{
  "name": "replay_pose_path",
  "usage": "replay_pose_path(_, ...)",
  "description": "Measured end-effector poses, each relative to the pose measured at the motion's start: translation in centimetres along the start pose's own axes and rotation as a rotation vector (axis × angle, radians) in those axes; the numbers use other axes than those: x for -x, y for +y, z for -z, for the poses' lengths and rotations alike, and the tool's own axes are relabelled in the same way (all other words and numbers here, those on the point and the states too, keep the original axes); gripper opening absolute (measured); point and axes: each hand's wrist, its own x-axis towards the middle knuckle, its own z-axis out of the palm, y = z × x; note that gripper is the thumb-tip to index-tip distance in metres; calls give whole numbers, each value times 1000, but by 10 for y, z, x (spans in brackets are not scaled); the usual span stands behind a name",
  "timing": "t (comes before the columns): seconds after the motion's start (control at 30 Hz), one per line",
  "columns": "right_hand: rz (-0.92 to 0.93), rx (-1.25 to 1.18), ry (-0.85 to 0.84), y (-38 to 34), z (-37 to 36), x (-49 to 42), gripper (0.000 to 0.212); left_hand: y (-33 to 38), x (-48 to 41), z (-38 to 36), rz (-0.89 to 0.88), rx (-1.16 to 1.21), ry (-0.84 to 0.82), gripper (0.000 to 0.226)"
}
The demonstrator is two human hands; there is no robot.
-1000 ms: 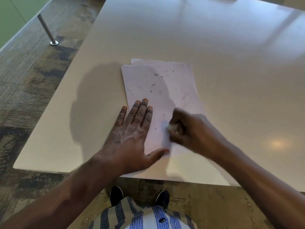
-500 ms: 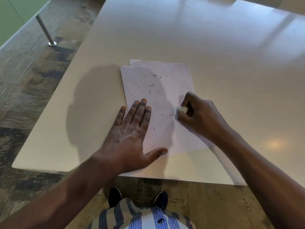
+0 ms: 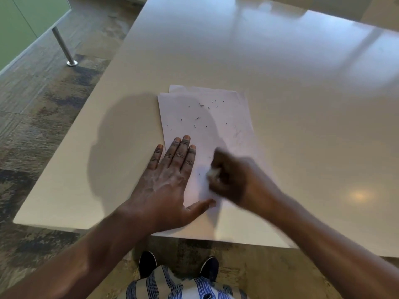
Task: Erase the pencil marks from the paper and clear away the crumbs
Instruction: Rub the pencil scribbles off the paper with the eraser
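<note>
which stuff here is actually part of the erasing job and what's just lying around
Part of the job: paper, faint pencil marks, eraser crumbs, eraser gripped in the right hand, left hand pressing the paper flat.

Just there: table, second sheet under the paper, metal leg on the floor, shoes.

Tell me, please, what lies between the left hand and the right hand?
In the head view, a strip of paper with a few dark crumbs.

White paper (image 3: 228, 117), dark crumbs (image 3: 198, 118), beige table (image 3: 280, 83), blue-striped shirt (image 3: 172, 285), blurred eraser (image 3: 212, 173) seemingly white.
</note>
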Motion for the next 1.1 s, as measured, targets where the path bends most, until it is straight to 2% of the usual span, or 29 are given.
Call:
replay_pose_path(0.07,49,21,-55,0,-3,6,23,0,0,0,-2,4,2,113)
replay_pose_path(0.17,-127,168,166,33,20,-10,24,0,1,2,-2,-23,-21,112)
replay_pose_path(0.23,-214,145,232,48,33,-17,21,1,1,4,0,-18,-27,112)
replay_pose_path(0.43,-218,-1,234,47,27,-4,17,0,4,10,18,-26,-37,114)
replay_pose_path(0.67,-159,-26,234,34,17,1,17,21,-27,11,-12,55,61,117)
replay_pose_path(0.73,-130,-82,146,28,17,7,17,24,-31,6,-14,65,51,115)
replay_pose_path(0.8,-26,-115,18,18,13,14,16,23,-33,2,-11,58,56,113)
replay_pose_path(0.87,56,-84,-40,15,10,16,17,22,-32,2,-17,40,42,115)
replay_pose_path(0.93,0,-17,-1,24,16,6,20,22,-32,4,-20,36,25,122)
replay_pose_path(1.03,-155,92,146,40,30,-13,20,23,-31,6,-17,47,28,128)
replay_pose_path(1.1,-103,42,113,35,29,-14,18,23,-31,5,-18,64,38,129)
